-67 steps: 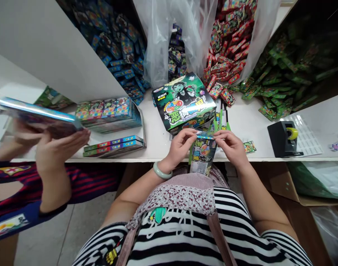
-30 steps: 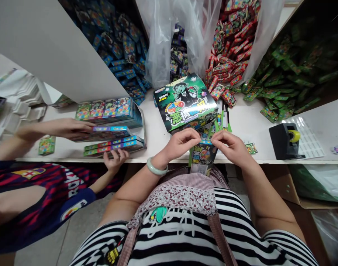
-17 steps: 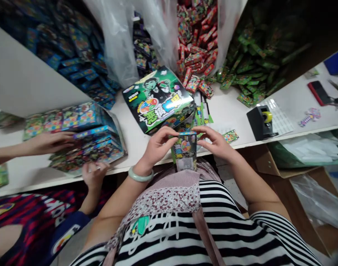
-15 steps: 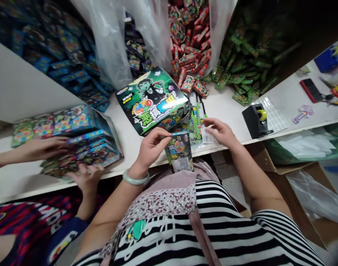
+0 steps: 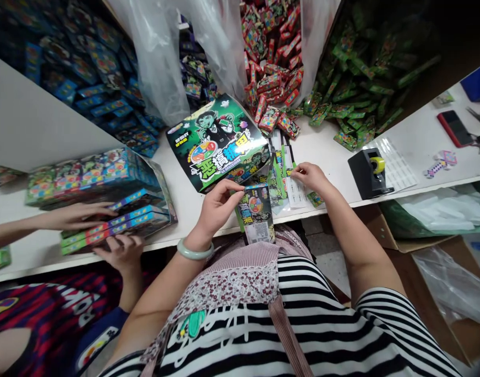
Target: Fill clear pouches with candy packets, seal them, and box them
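My left hand (image 5: 220, 208) pinches the top corner of a dark printed candy box (image 5: 256, 213), which stands tilted against the shelf's front edge by my apron. My right hand (image 5: 313, 179) is closed, thumb and fingertips together above a white label sheet (image 5: 297, 195). Whatever lies between those fingertips is too small to tell. Flat green printed packs (image 5: 278, 175) lie under and beside the sheet. Just behind my left hand sits a large green display box (image 5: 220, 141) with a cartoon vampire on its lid.
At left, a co-worker's hands (image 5: 122, 251) handle small boxes in an open carton (image 5: 167, 196). Heaps of red (image 5: 271, 78), green (image 5: 353, 104) and blue packs (image 5: 102, 99) fill the back. A tape dispenser (image 5: 368, 173) and red phone (image 5: 455, 128) are at right.
My right hand has moved down and slightly left, its spread fingers now closed together over the label sheet. My left hand stays on the candy box. The co-worker's boxes have been straightened.
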The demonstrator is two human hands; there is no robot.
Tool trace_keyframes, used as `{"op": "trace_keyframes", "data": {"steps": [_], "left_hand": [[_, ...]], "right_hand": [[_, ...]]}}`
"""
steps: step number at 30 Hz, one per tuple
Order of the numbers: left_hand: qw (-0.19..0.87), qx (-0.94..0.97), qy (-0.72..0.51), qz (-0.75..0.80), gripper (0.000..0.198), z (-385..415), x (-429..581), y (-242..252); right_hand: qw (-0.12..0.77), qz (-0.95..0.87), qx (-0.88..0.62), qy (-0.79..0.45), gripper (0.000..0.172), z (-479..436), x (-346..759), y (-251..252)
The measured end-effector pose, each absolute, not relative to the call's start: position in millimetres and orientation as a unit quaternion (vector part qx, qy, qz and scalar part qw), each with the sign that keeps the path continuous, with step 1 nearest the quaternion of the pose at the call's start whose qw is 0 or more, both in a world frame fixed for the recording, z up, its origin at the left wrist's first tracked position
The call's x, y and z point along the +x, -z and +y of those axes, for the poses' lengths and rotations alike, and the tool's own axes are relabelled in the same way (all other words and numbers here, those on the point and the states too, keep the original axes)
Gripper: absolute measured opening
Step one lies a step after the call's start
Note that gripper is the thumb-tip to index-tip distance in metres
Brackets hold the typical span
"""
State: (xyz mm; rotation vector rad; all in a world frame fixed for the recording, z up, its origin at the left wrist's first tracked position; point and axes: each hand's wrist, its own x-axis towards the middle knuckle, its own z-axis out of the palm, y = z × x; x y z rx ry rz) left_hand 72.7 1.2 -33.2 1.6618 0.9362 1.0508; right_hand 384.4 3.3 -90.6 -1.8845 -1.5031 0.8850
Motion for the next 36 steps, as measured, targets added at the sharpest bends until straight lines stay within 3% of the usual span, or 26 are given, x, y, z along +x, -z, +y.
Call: {"op": "trace_keyframes", "data": {"steps": [6, 9, 14, 17, 23, 28, 36], "left_hand": [[0.47, 0.674, -0.424, 0.381, 0.021, 4, 77, 38], [0.471, 0.674, -0.426, 0.377, 0.018, 3, 77, 39], [0.463, 0.683, -0.432, 0.363, 0.021, 0, 78, 39], [0.46, 0.696, -0.428, 0.348, 0.021, -1, 82, 38], [0.451, 0.72, -0.421, 0.318, 0.018, -3, 88, 35], [0.457, 0.72, -0.427, 0.3, 0.021, -4, 85, 28], [0.441, 0.699, -0.449, 0.338, 0.027, -6, 87, 32]], "right_hand": [[0.281, -0.532, -0.708, -0.37, 0.011, -1, 384, 98], [0.328, -0.491, -0.698, -0.405, 0.013, -1, 384, 93], [0.439, -0.359, -0.662, -0.49, 0.034, -8, 388, 68], [0.471, -0.399, -0.604, -0.503, 0.04, -19, 375, 34], [0.366, -0.628, -0.486, -0.485, 0.029, -25, 318, -26], [0.301, -0.62, -0.512, -0.513, 0.023, -11, 294, -22], [0.284, -0.597, -0.546, -0.515, 0.019, -6, 287, -16]]}}
